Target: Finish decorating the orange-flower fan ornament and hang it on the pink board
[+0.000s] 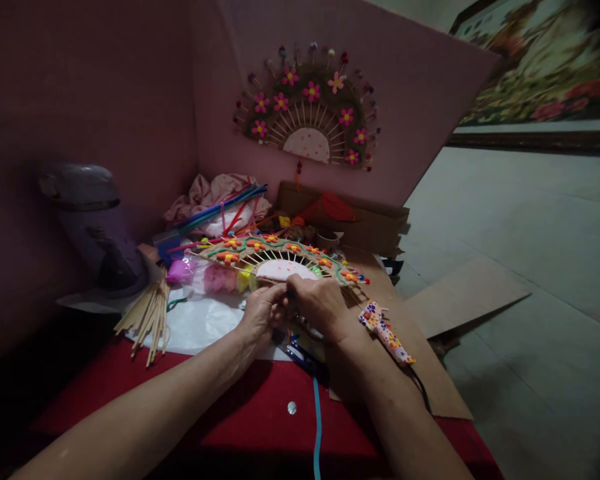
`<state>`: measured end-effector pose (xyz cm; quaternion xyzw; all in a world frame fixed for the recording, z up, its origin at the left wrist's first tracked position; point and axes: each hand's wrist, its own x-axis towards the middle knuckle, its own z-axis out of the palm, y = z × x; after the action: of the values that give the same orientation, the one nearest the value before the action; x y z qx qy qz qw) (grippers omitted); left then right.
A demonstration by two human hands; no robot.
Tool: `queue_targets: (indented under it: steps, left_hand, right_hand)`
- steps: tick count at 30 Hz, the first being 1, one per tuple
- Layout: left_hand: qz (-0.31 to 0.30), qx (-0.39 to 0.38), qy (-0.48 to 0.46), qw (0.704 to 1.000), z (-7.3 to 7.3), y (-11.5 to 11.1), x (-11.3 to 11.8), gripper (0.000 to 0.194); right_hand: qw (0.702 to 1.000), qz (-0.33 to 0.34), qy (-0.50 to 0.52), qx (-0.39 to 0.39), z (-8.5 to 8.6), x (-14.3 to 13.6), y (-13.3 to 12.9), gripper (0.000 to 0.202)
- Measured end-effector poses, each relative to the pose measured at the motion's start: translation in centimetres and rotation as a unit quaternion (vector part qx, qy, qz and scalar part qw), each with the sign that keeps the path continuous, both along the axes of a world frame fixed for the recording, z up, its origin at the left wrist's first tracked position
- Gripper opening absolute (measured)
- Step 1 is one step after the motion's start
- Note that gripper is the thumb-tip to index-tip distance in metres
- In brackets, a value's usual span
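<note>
A fan-shaped craft (293,249) with orange flowers, a green wavy cord and thin sticks stands tilted over the table. Its pale dotted half-round centre faces me. At the lower edge of that centre, my left hand (263,310) is closed, thumb and fingers pinched together. Close beside it on the right, my right hand (317,303) is closed too, its fingers curled at the same edge. What lies between the fingertips is small and dark, too unclear to name. Beneath the hands is a dark blue tool (303,355).
Wooden sticks (150,317) and a purple tumbler (97,230) stand at left. A flower-patterned wrapped tool (386,332) lies on cardboard (445,377) at right. Behind are pipe cleaners (225,207); another fan (307,107) hangs on the pink panel. A blue strip (317,427) crosses the red cloth (250,427).
</note>
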<state>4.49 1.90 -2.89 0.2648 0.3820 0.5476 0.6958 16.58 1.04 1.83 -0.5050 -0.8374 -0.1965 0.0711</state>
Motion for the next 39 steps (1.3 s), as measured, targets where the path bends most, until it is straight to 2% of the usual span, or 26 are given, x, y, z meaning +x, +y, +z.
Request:
queue_targets:
  steps: [5, 9, 18, 29, 32, 35, 38, 39]
  left_hand:
    - [0.015, 0.010, 0.003, 1.000, -0.1, 0.0, -0.1, 0.027]
    - [0.015, 0.014, 0.008, 1.000, 0.0, 0.0, -0.2, 0.029]
    - [-0.002, 0.017, 0.005, 1.000, 0.1, 0.1, -0.3, 0.028]
    - [0.007, 0.023, 0.007, 1.000, 0.2, -0.2, -0.3, 0.029]
    - [0.006, 0.024, 0.009, 1.000, 0.3, -0.2, -0.3, 0.029]
    - [0.007, 0.023, 0.013, 1.000, 0.4, -0.2, -0.3, 0.029]
    - [0.008, 0.018, 0.017, 1.000, 0.4, -0.2, -0.2, 0.028]
    - [0.008, 0.017, 0.018, 1.000, 0.4, -0.2, -0.2, 0.028]
  right_hand:
    - [0.999, 0.008, -0.030, -0.036, 1.0, -0.2, 0.2, 0.023]
    - [0.998, -0.013, -0.035, -0.051, 1.0, -0.4, 0.5, 0.027]
    - [0.997, -0.043, 0.056, -0.020, 0.1, 0.6, 0.2, 0.025]
    - [0.999, 0.026, -0.028, -0.033, 0.1, 0.4, 0.2, 0.024]
    - [0.999, 0.006, 0.017, -0.038, -0.1, 0.3, 0.4, 0.025]
    - [0.986, -0.001, 0.151, -0.064, -0.4, 0.4, 0.6, 0.020]
    - [0.927, 0.011, 0.351, -0.129, -0.7, 0.7, 0.7, 0.021]
    - [0.910, 0.014, 0.390, -0.142, -0.8, 0.8, 0.7, 0.024]
